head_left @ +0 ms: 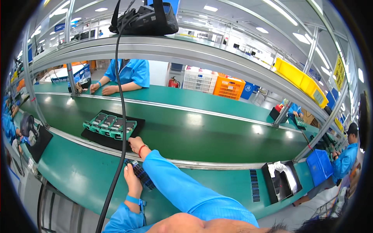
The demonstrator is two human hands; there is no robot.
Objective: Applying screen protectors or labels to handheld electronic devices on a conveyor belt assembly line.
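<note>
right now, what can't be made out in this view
All in the head view:
Green boards: a strip behind the black cable.
Right hand: exact fingertip contact, too small to tell.
Dark panel: any part beneath the right sleeve.
Person opposite: head, hidden by the shelf rail.

Dark slanted panel point(142, 175) near green boards point(110, 124)

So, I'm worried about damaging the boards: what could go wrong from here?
The right hand is at the corner of the green-edged circuit-board panel, so a knock might shift it on the flat black mat. The blue fabric sleeve passes close to the dark gridded rectangular panel at the left hand and might brush it. The long black cable hangs across the view and, its depth unclear, could perhaps snag.
</note>
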